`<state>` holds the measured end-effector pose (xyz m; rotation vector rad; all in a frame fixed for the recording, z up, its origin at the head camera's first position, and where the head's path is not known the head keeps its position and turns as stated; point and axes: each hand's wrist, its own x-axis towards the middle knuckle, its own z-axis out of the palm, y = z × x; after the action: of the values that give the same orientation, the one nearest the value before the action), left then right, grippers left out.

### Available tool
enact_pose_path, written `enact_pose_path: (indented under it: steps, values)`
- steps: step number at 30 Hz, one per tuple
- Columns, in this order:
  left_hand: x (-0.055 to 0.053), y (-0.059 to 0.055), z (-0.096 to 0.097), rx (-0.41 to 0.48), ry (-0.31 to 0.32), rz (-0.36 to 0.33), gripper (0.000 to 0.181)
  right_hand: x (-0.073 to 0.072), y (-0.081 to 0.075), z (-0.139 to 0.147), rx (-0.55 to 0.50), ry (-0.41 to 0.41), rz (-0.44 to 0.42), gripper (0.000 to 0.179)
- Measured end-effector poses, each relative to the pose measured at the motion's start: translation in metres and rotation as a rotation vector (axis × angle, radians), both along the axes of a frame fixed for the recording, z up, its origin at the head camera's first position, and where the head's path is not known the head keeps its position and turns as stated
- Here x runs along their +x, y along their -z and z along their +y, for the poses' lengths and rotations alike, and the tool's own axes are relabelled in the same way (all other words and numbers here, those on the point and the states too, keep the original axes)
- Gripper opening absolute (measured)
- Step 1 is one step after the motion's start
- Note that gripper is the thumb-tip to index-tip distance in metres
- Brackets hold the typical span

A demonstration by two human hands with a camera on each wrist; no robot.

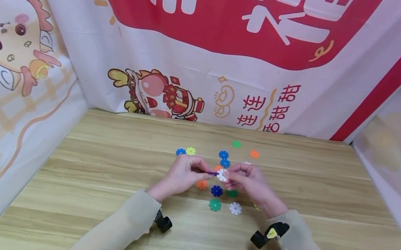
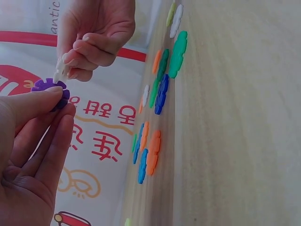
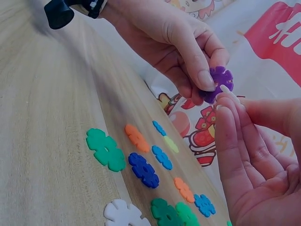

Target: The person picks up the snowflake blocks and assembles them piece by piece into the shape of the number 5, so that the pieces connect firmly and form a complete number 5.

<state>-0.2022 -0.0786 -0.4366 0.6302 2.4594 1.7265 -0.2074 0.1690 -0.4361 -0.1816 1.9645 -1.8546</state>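
Observation:
Above the wooden table, my left hand [image 1: 184,173] pinches a purple notched snowflake disc [image 2: 47,85] between thumb and fingers. Opposite it, my right hand [image 1: 250,184] pinches a white snowflake disc [image 1: 222,174] by its edge. In both wrist views the two discs meet rim to rim, the white one standing crosswise to the purple one [image 3: 221,77]. Fingers cover part of each disc, so how deep the notches engage cannot be told. Below the hands lie a dark blue disc [image 1: 217,191] and an orange disc [image 1: 201,184].
More loose discs lie flat on the table: green [image 1: 215,205] and white [image 1: 235,208] nearer me, blue [image 1: 180,151] and yellow [image 1: 191,151] to the left, light green [image 1: 236,144] and orange [image 1: 255,154] farther back. Printed cloth [image 1: 210,69] walls the back and sides.

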Motion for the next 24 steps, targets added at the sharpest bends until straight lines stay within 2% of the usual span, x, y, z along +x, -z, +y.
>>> enact_pose_path:
  steps: [12,24]
  values:
    - [-0.0007,0.0016,0.0005,-0.005,0.076,0.061,0.005,0.0008,-0.0018,-0.0005,0.020,0.000,-0.005,0.013]
    - [-0.0026,0.0022,0.0031,-0.007,0.069,0.052,0.006,-0.0014,0.0015,0.0024,0.046,-0.006,0.001,0.023]
